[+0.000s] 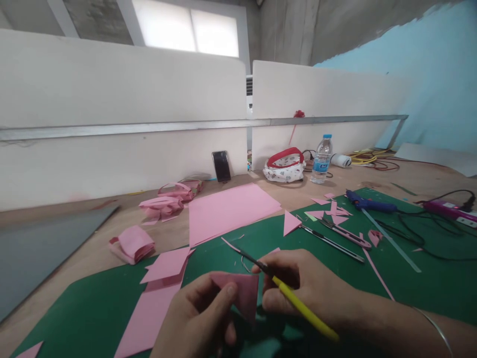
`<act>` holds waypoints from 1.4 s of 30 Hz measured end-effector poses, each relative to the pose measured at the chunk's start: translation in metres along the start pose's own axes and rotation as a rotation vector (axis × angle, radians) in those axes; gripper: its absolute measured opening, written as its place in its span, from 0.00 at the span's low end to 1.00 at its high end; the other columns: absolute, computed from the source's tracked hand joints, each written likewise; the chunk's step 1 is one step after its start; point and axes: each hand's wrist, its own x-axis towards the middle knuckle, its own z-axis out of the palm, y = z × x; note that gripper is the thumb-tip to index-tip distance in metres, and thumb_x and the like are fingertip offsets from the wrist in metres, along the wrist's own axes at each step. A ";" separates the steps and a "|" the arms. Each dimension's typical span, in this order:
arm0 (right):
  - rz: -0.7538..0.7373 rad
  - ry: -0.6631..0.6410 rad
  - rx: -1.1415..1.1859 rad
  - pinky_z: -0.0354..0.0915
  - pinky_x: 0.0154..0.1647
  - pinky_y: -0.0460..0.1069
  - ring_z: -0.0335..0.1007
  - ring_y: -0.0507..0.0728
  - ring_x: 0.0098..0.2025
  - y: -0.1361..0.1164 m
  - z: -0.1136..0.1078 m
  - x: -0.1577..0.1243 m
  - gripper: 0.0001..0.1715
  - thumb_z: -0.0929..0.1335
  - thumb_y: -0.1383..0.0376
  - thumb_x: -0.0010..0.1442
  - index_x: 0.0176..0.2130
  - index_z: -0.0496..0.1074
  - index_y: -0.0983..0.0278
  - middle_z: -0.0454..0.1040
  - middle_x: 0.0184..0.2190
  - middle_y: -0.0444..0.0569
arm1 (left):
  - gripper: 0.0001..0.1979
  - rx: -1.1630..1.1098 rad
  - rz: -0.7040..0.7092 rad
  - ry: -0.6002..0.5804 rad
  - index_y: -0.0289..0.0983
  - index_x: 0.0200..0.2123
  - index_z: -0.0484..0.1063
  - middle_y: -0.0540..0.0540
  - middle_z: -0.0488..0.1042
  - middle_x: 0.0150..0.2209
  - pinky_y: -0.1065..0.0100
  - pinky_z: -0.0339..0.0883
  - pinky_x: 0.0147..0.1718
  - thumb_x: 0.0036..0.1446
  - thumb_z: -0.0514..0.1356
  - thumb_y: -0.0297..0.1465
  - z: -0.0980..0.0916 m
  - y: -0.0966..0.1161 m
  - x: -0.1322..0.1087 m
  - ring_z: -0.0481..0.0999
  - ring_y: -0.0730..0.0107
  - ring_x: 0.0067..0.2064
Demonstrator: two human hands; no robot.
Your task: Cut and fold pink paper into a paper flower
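My left hand (197, 318) pinches a small pink paper piece (242, 296) between thumb and fingers, low in the middle of the view. My right hand (301, 286) is closed round a thin tool with a yellow handle (301, 308) and a dark tip (249, 258) that points up and left, just above the paper piece. Both hands hover over a green cutting mat (410, 293). Pink paper strips and squares (164, 268) lie on the mat left of my left hand.
A large pink sheet (227, 209), folded pink pieces (132, 243), pink scraps (331, 211), a cutter (345, 233), a metal ruler (391, 241), a blue glue gun (367, 203) with cables, a water bottle (321, 159), a pouch (285, 166) and a phone (221, 166) are on the wooden table.
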 end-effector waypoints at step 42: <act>-0.237 0.184 -0.798 0.50 0.26 0.43 0.60 0.50 0.27 0.017 -0.004 -0.003 0.17 0.78 0.57 0.45 0.35 0.77 0.60 0.67 0.24 0.40 | 0.11 -0.141 0.085 -0.031 0.37 0.26 0.79 0.50 0.70 0.19 0.79 0.53 0.18 0.45 0.68 0.39 -0.009 -0.009 0.006 0.61 0.79 0.20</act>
